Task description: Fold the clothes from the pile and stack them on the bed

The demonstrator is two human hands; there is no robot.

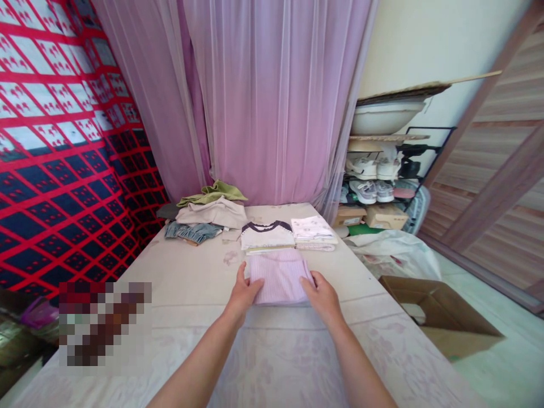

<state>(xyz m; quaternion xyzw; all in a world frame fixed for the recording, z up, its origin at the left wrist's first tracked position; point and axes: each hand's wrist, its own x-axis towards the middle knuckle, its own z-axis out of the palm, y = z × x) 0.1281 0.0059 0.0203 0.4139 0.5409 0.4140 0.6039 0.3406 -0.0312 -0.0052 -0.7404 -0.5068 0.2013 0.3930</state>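
A folded lilac garment (278,276) with fine ribbing lies near the middle of the table. My left hand (245,292) grips its left edge, thumb on top and fingers at the side and partly hidden. On the right edge, my right hand (322,294) holds it the same way, its fingertips tucked out of sight. Just behind sits a folded white shirt with a dark collar (267,235). To the right of that shirt is a stack of folded pale printed clothes (312,229).
At the back left is a loose heap with a green garment (216,192), a beige garment (212,214) and blue denim (193,231). A pink curtain (272,102) hangs behind the table (191,283). On the right stand a shoe rack (374,170) and an open cardboard box (459,317).
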